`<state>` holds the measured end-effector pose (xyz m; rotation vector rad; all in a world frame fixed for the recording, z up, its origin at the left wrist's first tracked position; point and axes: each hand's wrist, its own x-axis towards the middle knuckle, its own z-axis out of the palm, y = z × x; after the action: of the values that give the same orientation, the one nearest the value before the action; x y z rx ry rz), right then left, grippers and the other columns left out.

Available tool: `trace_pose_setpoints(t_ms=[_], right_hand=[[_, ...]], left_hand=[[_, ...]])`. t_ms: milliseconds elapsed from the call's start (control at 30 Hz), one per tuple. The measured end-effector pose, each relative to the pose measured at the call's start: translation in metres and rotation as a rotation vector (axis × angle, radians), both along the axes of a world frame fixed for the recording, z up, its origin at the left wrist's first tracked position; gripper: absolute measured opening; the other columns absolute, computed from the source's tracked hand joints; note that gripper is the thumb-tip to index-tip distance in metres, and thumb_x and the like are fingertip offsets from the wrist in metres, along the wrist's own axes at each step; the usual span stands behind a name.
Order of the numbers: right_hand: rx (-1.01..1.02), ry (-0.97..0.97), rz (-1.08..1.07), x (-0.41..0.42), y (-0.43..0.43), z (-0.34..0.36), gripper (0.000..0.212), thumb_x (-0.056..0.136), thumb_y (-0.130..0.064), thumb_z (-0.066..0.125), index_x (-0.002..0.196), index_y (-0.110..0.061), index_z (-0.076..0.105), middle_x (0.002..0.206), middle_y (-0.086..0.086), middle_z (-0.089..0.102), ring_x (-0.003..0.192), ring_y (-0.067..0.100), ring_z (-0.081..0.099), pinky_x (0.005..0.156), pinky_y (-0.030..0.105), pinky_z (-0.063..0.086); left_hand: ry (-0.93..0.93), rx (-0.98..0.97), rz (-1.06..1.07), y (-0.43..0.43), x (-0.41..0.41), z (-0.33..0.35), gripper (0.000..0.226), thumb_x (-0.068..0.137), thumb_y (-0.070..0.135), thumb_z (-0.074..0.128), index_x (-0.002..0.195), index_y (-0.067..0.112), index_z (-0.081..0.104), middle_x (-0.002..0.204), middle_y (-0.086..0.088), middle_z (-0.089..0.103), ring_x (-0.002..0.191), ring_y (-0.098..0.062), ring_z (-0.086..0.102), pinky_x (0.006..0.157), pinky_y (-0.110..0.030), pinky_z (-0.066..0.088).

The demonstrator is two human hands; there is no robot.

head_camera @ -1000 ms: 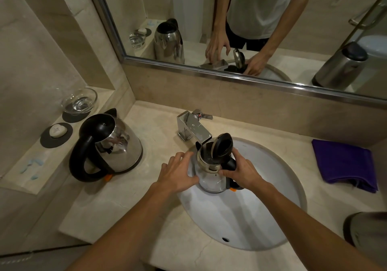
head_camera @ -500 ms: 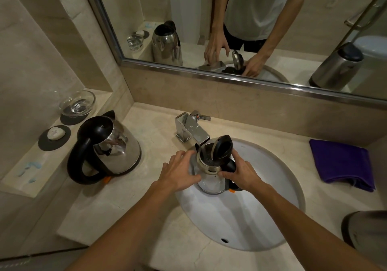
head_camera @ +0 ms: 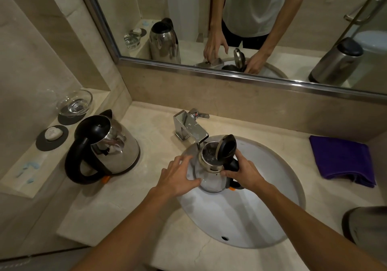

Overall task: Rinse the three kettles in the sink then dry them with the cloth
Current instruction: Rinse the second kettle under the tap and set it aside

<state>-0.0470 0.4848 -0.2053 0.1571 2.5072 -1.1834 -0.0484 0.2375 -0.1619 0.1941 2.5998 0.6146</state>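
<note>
A small steel kettle (head_camera: 210,181) stands upright in the white sink (head_camera: 240,214), directly under the faucet spout (head_camera: 191,129). Its black lid (head_camera: 227,147) is flipped up and its inside glints wet. My right hand (head_camera: 245,174) grips its black handle. My left hand (head_camera: 178,178) presses against the left side of its body, thumb in front and fingers spread. A second steel kettle (head_camera: 113,147) with a black handle sits on the counter to the left. Part of a third kettle (head_camera: 366,226) shows at the lower right edge. A folded purple cloth (head_camera: 341,159) lies on the counter at right.
A ledge at left holds a glass dish (head_camera: 74,103) and a soap (head_camera: 54,134) on dark coasters. A mirror (head_camera: 230,29) runs along the back wall above the counter. The counter's front edge drops off at lower left.
Both hands stay on the kettle under the spout. My left fingers have shifted slightly along its side. The view has tilted a little.
</note>
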Motion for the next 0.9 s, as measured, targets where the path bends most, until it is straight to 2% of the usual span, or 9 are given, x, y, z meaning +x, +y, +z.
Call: trace_pose_setpoints(t_ms=[167, 333, 467, 700, 800, 900], right_hand=[[-0.04, 0.05, -0.01, 0.0, -0.001, -0.002, 0.096, 0.082, -0.034, 0.084, 0.157, -0.04, 0.025, 0.121, 0.001, 0.069, 0.108, 0.027, 0.064, 0.089, 0.034, 0.05], [-0.073, 0.083, -0.02, 0.002, -0.008, -0.006, 0.1, 0.081, -0.03, 0.085, 0.158, -0.04, 0.022, 0.128, 0.0, 0.068, 0.113, 0.023, 0.063, 0.093, 0.029, 0.047], [-0.077, 0.086, -0.018, 0.001, -0.01, -0.007, 0.101, 0.081, -0.029, 0.086, 0.158, -0.042, 0.021, 0.129, 0.001, 0.067, 0.114, 0.026, 0.064, 0.093, 0.031, 0.049], [-0.012, 0.065, 0.049, -0.014, -0.018, 0.002, 0.113, 0.081, -0.028, 0.086, 0.16, -0.044, 0.007, 0.13, 0.006, 0.067, 0.112, 0.029, 0.065, 0.09, 0.03, 0.047], [0.0, 0.055, 0.039, -0.016, -0.016, 0.002, 0.112, 0.081, -0.029, 0.086, 0.159, -0.045, 0.008, 0.131, 0.006, 0.066, 0.113, 0.029, 0.064, 0.09, 0.031, 0.047], [0.011, 0.05, 0.035, -0.014, -0.013, 0.0, 0.108, 0.081, -0.032, 0.086, 0.158, -0.045, 0.011, 0.134, 0.005, 0.064, 0.115, 0.031, 0.063, 0.097, 0.038, 0.049]], left_hand=[[-0.005, -0.016, 0.001, -0.001, 0.004, -0.007, 0.077, 0.084, 0.054, 0.063, 0.148, 0.033, 0.027, 0.152, 0.002, 0.029, 0.137, -0.025, 0.034, 0.108, -0.045, 0.032], [0.001, -0.019, -0.001, 0.003, 0.006, -0.01, 0.077, 0.083, 0.054, 0.063, 0.147, 0.033, 0.027, 0.152, 0.002, 0.029, 0.136, -0.025, 0.034, 0.108, -0.045, 0.033], [0.011, -0.001, 0.008, 0.007, 0.005, -0.01, 0.076, 0.082, 0.052, 0.064, 0.146, 0.035, 0.027, 0.152, 0.002, 0.029, 0.136, -0.025, 0.035, 0.107, -0.045, 0.033], [0.022, 0.043, 0.041, 0.008, 0.004, -0.01, 0.08, 0.082, 0.05, 0.066, 0.149, 0.035, 0.024, 0.154, 0.001, 0.028, 0.137, -0.025, 0.034, 0.108, -0.046, 0.033], [0.021, 0.053, 0.056, 0.005, 0.005, -0.009, 0.081, 0.082, 0.051, 0.067, 0.148, 0.037, 0.024, 0.155, 0.001, 0.028, 0.138, -0.026, 0.034, 0.109, -0.047, 0.032], [0.018, 0.055, 0.066, 0.001, 0.007, -0.011, 0.08, 0.082, 0.051, 0.066, 0.148, 0.036, 0.023, 0.154, 0.001, 0.028, 0.138, -0.026, 0.033, 0.109, -0.046, 0.031]])
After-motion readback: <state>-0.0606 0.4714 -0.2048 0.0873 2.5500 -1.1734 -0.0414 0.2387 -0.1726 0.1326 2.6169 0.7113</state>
